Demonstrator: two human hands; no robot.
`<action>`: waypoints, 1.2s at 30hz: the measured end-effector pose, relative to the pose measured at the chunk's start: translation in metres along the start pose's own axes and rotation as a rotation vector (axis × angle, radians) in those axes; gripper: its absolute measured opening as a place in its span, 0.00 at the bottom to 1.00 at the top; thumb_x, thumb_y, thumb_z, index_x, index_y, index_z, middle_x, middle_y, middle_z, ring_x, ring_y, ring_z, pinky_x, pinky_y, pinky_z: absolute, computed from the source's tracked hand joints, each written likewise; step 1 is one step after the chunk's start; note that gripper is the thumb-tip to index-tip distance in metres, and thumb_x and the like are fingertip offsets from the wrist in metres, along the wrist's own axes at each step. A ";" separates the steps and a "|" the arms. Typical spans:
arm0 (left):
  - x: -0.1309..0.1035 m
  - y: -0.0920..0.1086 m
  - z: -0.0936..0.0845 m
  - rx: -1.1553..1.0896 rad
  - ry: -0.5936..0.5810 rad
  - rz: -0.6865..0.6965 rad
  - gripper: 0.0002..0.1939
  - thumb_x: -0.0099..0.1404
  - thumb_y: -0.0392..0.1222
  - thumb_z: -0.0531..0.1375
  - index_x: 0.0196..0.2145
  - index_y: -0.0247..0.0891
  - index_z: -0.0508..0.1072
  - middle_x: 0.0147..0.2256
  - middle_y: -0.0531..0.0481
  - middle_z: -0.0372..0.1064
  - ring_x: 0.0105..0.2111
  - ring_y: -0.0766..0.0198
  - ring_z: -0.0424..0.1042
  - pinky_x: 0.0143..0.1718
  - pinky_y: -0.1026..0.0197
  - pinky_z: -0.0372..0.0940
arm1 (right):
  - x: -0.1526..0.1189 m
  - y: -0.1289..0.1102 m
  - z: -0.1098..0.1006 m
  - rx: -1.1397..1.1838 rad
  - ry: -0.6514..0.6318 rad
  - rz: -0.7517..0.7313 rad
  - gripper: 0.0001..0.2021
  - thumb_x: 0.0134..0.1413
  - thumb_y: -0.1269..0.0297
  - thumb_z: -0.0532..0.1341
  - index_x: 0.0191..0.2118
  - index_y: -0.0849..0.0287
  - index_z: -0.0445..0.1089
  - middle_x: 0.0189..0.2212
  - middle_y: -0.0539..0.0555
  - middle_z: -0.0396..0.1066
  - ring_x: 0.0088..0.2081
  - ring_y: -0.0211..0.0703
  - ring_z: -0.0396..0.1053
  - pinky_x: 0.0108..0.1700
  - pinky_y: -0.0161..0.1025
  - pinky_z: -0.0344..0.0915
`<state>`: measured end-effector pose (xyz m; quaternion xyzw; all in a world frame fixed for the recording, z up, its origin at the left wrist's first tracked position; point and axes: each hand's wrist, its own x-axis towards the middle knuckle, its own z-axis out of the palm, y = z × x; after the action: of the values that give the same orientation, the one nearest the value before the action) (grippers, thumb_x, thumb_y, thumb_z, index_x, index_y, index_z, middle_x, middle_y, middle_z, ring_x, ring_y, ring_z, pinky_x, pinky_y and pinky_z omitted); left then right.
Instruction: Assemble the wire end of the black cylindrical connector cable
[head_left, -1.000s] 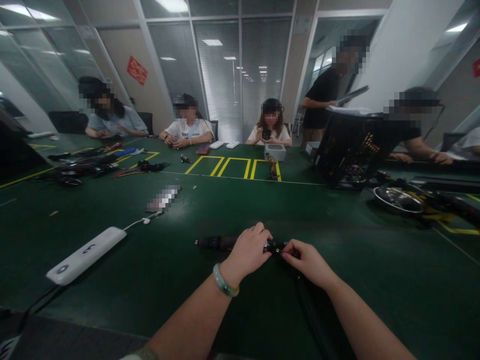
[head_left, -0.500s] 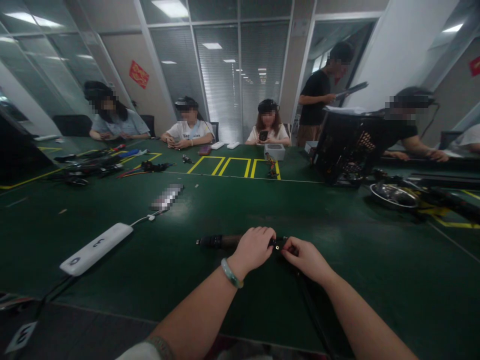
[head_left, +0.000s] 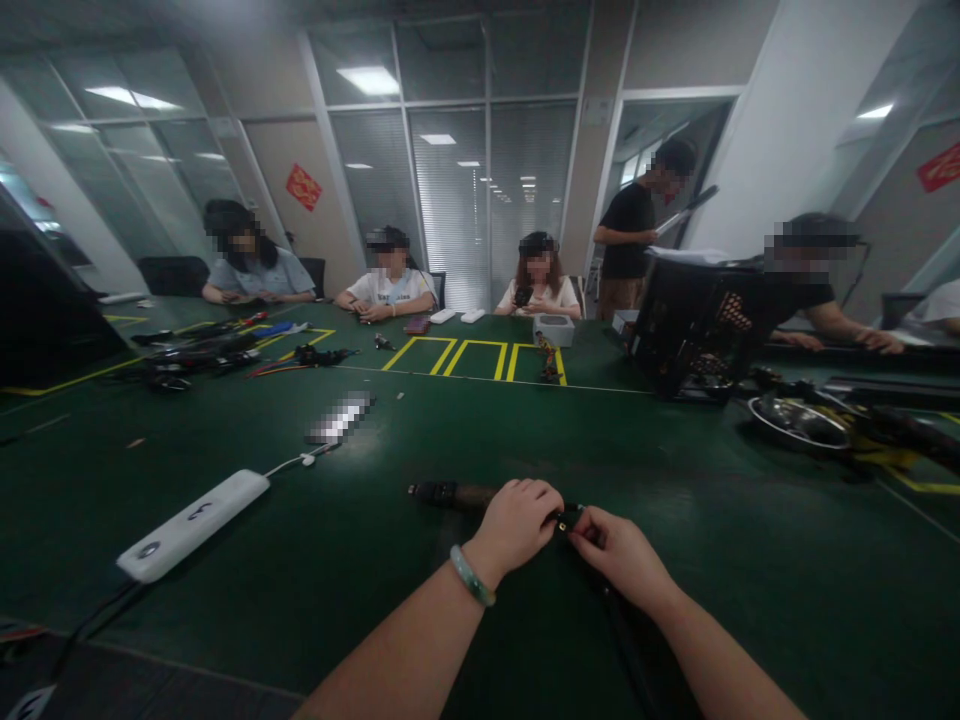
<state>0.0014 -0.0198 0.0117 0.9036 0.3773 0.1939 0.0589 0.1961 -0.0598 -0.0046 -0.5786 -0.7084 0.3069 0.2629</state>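
A dark, slim cylindrical tool [head_left: 469, 498], shaped like an electric screwdriver with a narrow tip at its left end, lies along the green table. My left hand [head_left: 519, 522] is closed around its right part. Just beyond those fingers shows a small black piece [head_left: 562, 522] with a gold-coloured spot. My right hand [head_left: 611, 548] pinches at this piece's right side, its thumb and fingers pressed together. Exactly how the piece joins the tool is hidden by the fingers. A black cable-like strip [head_left: 616, 625] runs from beneath my right hand towards the front edge.
Left of my hands lies a white power bank [head_left: 193, 525], cabled to a phone [head_left: 341, 418]. Tangled dark parts [head_left: 187, 355] lie far left. A metal bowl [head_left: 796, 425] and a black computer case [head_left: 686, 325] stand right. Several people are around the table.
The whole view has shifted, so the table and my hands appear lower. Both hands keep their hold at the tool's right end. The standing person's flat object has moved slightly left.
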 end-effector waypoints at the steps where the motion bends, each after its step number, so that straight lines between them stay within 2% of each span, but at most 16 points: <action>1: -0.001 0.001 0.001 0.005 0.003 -0.005 0.05 0.64 0.35 0.59 0.39 0.41 0.68 0.42 0.52 0.67 0.44 0.61 0.66 0.45 0.58 0.59 | 0.000 0.001 0.000 0.009 0.005 0.001 0.07 0.56 0.60 0.58 0.32 0.56 0.69 0.27 0.47 0.72 0.28 0.39 0.69 0.28 0.33 0.58; 12: -0.002 0.005 -0.001 -0.006 0.005 -0.038 0.07 0.64 0.37 0.60 0.40 0.42 0.67 0.43 0.53 0.67 0.44 0.61 0.66 0.46 0.57 0.59 | 0.004 0.012 0.002 0.053 0.097 -0.010 0.08 0.58 0.59 0.57 0.33 0.55 0.69 0.28 0.48 0.73 0.30 0.41 0.70 0.31 0.34 0.61; 18: 0.000 0.005 0.004 -0.011 0.024 -0.062 0.04 0.64 0.36 0.59 0.38 0.41 0.68 0.41 0.51 0.67 0.42 0.60 0.66 0.45 0.56 0.59 | 0.002 0.005 -0.001 0.020 0.098 0.015 0.07 0.58 0.58 0.56 0.35 0.54 0.69 0.31 0.49 0.73 0.31 0.41 0.70 0.31 0.34 0.61; 25: 0.002 0.011 0.007 -0.027 0.096 -0.037 0.02 0.64 0.34 0.58 0.35 0.40 0.69 0.38 0.51 0.68 0.42 0.59 0.65 0.50 0.54 0.57 | 0.002 0.011 0.002 0.011 0.099 0.040 0.07 0.59 0.59 0.55 0.35 0.53 0.68 0.30 0.48 0.73 0.31 0.41 0.70 0.30 0.34 0.62; 31: 0.003 0.008 0.012 -0.088 0.092 -0.056 0.03 0.65 0.37 0.60 0.38 0.41 0.71 0.39 0.53 0.70 0.43 0.61 0.66 0.48 0.56 0.59 | 0.007 0.018 0.004 -0.031 0.098 0.016 0.06 0.58 0.62 0.56 0.32 0.55 0.68 0.27 0.47 0.72 0.29 0.41 0.69 0.30 0.34 0.60; 36: 0.003 0.005 0.012 -0.124 0.085 -0.018 0.05 0.66 0.37 0.59 0.40 0.41 0.73 0.40 0.53 0.71 0.43 0.60 0.65 0.46 0.56 0.59 | 0.011 0.019 0.006 -0.037 0.091 0.003 0.06 0.57 0.62 0.56 0.32 0.55 0.68 0.27 0.47 0.72 0.29 0.40 0.70 0.30 0.33 0.60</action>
<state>0.0115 -0.0204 0.0033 0.8858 0.3747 0.2546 0.1006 0.2018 -0.0471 -0.0224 -0.5979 -0.7004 0.2673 0.2837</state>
